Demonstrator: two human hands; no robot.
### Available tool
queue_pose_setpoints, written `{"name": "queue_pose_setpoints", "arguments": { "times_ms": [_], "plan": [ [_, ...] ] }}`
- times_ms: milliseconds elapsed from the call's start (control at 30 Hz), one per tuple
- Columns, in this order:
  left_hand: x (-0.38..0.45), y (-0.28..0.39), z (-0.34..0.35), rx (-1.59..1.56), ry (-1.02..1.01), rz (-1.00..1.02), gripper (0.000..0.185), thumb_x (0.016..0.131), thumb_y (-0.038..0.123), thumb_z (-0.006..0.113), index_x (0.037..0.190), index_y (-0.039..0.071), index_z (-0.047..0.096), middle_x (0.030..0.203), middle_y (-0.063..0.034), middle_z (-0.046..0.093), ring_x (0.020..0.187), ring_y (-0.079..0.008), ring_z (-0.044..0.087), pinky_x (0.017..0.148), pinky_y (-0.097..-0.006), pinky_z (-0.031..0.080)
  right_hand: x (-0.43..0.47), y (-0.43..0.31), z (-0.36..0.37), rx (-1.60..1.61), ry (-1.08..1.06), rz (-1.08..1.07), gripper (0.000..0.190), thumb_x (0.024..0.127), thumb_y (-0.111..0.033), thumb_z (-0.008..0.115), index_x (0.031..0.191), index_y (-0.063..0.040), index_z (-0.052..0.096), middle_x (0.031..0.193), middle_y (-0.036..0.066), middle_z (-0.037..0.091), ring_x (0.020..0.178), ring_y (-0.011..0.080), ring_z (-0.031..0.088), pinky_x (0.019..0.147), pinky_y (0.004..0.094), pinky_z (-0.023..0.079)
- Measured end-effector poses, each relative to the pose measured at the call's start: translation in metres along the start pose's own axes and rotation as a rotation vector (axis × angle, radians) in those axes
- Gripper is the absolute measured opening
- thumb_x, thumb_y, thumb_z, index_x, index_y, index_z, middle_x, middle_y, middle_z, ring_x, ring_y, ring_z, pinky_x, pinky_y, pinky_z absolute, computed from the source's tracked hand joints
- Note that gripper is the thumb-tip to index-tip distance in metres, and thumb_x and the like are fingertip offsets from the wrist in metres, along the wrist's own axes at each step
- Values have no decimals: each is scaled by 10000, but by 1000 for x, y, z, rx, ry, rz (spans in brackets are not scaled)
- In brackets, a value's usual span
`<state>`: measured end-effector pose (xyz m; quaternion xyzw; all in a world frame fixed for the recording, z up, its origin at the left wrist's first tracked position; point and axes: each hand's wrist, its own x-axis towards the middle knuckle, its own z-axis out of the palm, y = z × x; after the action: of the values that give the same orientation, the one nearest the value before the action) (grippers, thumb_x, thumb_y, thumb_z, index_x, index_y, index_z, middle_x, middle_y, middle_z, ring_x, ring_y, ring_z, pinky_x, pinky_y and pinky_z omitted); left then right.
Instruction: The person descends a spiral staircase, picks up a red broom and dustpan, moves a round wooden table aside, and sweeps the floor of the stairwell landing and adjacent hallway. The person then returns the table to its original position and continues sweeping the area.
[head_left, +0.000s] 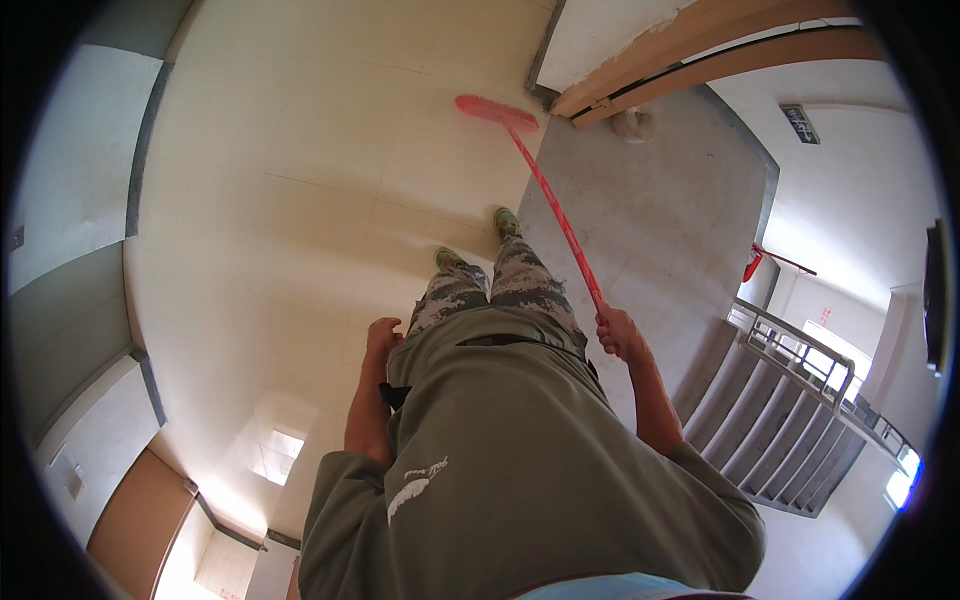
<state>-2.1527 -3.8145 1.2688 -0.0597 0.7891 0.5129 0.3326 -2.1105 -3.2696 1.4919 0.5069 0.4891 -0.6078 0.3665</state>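
My right hand grips the end of a red patterned broom handle. The handle slants away from me, up and to the left in the view, to a pink-red broom head with bristles. That head is on the cream tiled floor, close to where the tiles meet the grey concrete floor. My left hand hangs at my left hip, fingers loosely curled, with nothing visible in it. The far side of that hand is hidden.
A brown wooden door stands near the broom head, with a translucent bag-like item at its base. To the right, stairs run along a metal handrail. A red long-handled tool leans by the wall. Another brown door is lower left.
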Motion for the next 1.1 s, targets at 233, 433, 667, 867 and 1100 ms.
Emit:
{"name": "queue_pose_setpoints", "arguments": {
  "times_ms": [233,433,667,867,1100],
  "plan": [
    [16,74,2,-574,142,-530,222,865,156,582,1005,-14,610,772,-109,584,563,-201,571,536,-364,566,24,12,18,-38,-81,112,467,926,-562,466,765,-124,454,523,-43,353,349,96,308,310,263,266],
    [14,92,-2,-712,254,-525,224,856,154,601,1012,-7,598,775,-98,552,624,-194,576,567,-369,595,-31,-27,30,-283,31,-7,442,928,-514,482,723,-124,454,533,-32,397,352,99,334,309,276,288],
    [-12,62,15,-683,258,-664,208,846,139,609,997,-2,594,754,-104,532,603,-203,565,573,-384,602,51,-99,92,-710,72,-119,346,934,-369,447,765,-68,462,504,41,444,334,182,453,294,312,328],
    [-27,64,16,-804,361,-621,211,843,131,612,1001,-9,601,782,-111,555,619,-213,591,569,-387,600,43,-62,49,-1066,-74,54,484,923,-531,408,794,-70,476,488,70,450,330,216,479,299,343,343],
    [-41,-23,98,-672,431,-240,193,854,113,604,1020,13,611,841,-82,572,633,-207,596,620,-354,579,-81,-134,6,-963,55,269,458,945,-515,469,755,-98,468,533,16,428,363,119,387,324,294,318]
  ]
}}
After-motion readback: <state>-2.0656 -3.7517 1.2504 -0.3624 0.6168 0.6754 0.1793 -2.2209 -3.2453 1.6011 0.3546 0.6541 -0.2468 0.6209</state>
